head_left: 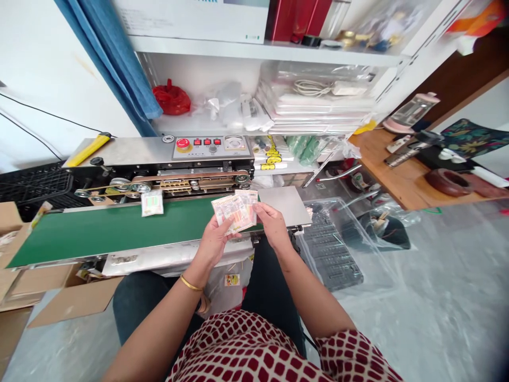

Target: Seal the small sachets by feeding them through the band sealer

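Observation:
Several small printed packets (234,210) are fanned out between my hands, above the right end of a green conveyor belt (107,227). My left hand (214,239) is closed on the packets, its thumb lying over their front. At their right edge, the thumb and fingers of my right hand (271,222) pinch one packet. Another packet (152,203), with green stripes on its face, lies on the belt to the left, against the roller side of the sealing machine (191,183). The fine print on the packets is too small to read.
The machine's control panel (210,147) has a red button. Behind stands a shelf (262,50) with plastic bags. An open cardboard box (75,302) sits at lower left, a clear plastic bin (338,244) at right, near a wooden table (409,180).

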Demonstrator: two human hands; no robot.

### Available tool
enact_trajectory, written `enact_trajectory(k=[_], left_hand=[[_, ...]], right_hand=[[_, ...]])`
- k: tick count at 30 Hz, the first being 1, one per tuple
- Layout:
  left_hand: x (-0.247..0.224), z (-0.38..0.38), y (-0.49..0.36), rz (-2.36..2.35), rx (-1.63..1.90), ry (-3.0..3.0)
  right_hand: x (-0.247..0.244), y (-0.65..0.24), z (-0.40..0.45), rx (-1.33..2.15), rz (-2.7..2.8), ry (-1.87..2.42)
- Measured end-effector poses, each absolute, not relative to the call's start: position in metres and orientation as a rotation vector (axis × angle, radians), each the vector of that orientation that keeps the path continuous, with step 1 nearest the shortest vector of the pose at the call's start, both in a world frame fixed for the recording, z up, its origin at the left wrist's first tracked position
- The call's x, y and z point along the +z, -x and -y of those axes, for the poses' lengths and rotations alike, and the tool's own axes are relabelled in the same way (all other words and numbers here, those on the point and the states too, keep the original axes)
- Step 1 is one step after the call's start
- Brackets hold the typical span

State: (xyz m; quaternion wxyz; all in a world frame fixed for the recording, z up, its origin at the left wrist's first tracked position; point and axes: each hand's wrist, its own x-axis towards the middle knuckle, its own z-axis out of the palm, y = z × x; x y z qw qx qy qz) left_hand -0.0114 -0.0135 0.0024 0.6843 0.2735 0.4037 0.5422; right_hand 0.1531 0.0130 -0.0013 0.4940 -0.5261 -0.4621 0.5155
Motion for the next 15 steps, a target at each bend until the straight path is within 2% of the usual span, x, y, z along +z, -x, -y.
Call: enact_trajectory(k=[6, 11, 15], left_hand=[[0.002, 0.012, 0.012, -0.920, 1.237, -0.591], [0.000, 0.014, 0.018, -0.957, 1.236, -0.561], [-0.001, 0.014, 0.020, -0.968, 1.229, -0.559]], right_hand=[[-0.001, -0.159, -0.021, 1.481, 1.085, 1.173], [-0.006, -0.182, -0.062, 1.299, 1.069, 1.352], [-0.006, -0.181, -0.090, 1.153, 1.304, 1.541]])
